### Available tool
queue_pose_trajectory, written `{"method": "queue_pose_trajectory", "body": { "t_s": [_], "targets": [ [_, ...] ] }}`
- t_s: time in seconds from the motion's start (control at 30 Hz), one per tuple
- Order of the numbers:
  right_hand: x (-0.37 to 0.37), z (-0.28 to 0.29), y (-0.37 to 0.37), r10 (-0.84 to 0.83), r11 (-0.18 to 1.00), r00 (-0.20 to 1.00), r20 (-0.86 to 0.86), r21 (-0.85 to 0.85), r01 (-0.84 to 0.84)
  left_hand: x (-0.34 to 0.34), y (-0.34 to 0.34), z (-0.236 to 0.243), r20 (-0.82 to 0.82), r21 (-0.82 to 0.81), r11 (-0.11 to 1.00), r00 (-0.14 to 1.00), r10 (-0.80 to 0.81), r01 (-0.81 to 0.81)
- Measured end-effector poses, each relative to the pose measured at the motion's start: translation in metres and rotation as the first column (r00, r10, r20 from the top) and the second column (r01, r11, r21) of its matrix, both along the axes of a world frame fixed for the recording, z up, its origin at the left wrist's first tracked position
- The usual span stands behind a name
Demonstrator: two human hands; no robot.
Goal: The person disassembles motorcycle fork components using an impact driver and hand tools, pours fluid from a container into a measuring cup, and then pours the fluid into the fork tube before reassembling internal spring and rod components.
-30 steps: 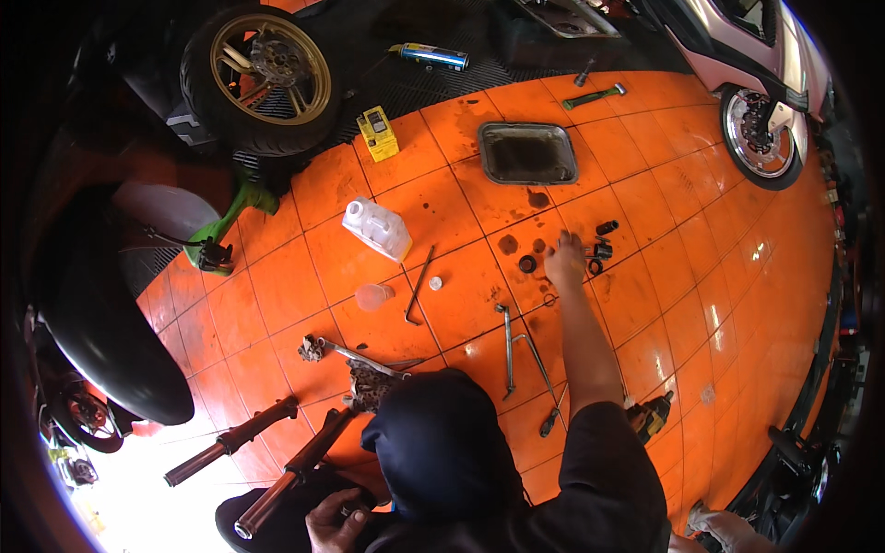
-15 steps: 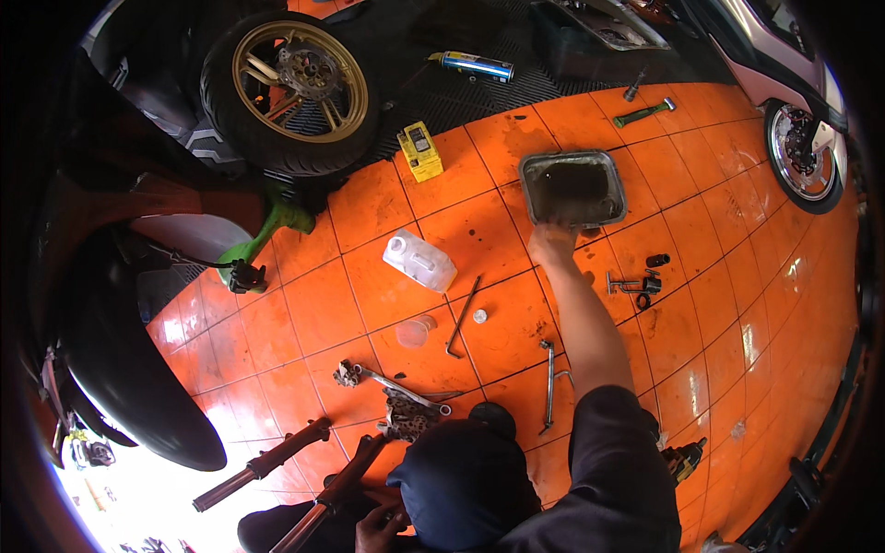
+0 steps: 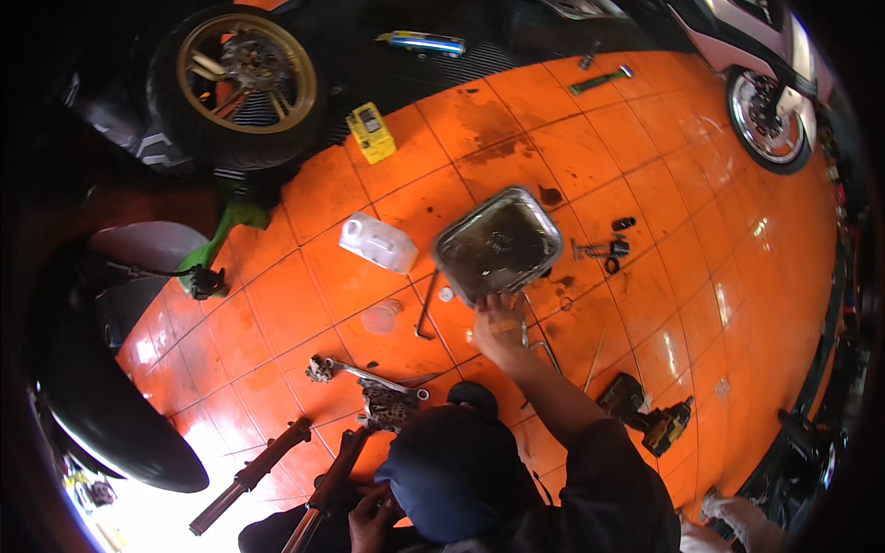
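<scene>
With my right hand (image 3: 500,324) I grip the near rim of a metal tray (image 3: 444,275) on the tiled floor, fingers over its edge. Dark, shiny liquid lies in the tray. My left hand (image 3: 371,518) is low in the view, fingers curled beside a fork tube (image 3: 334,479); what it holds, if anything, is hidden. A second fork tube (image 3: 249,477) lies further left. Left of the tray are a translucent white jug (image 3: 378,244), a bent metal rod (image 3: 427,306), a small white cap (image 3: 446,294) and a clear round lid (image 3: 381,317).
A cordless drill (image 3: 666,426) and small tools (image 3: 610,251) lie to the right. A wrench (image 3: 373,376) rests by a grimy metal part (image 3: 385,405). Farther off are a yellow box (image 3: 371,134), a spray can (image 3: 424,43), a hammer (image 3: 601,80) and a gold-rimmed wheel (image 3: 198,101).
My right hand has drawn the tray nearer and turned it, leaving wet dark marks where it stood. The view has shifted too. My left hand stays low by the fork tube.
</scene>
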State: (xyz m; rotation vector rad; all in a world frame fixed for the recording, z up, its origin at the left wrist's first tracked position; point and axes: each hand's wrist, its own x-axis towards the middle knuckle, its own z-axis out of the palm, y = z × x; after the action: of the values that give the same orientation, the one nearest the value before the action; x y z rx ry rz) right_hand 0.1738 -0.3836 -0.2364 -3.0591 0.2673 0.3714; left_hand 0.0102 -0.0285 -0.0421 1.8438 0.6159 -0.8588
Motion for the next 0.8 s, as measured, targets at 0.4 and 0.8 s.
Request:
{"method": "queue_pose_trajectory", "body": {
  "t_s": [0.4,0.8],
  "targets": [
    [-0.019,0.014,-0.097,-0.408,0.911,0.871,0.273,0.188,0.367,-0.008,-0.001,-0.001,-0.129,0.009,0.998,0.99,0.064,-0.064],
    [-0.012,-0.025,-0.231,-0.248,0.946,0.935,-0.254,-0.269,0.178,-0.008,-0.006,0.016,-0.081,0.006,1.0,0.997,-0.017,0.018]
  ]
}}
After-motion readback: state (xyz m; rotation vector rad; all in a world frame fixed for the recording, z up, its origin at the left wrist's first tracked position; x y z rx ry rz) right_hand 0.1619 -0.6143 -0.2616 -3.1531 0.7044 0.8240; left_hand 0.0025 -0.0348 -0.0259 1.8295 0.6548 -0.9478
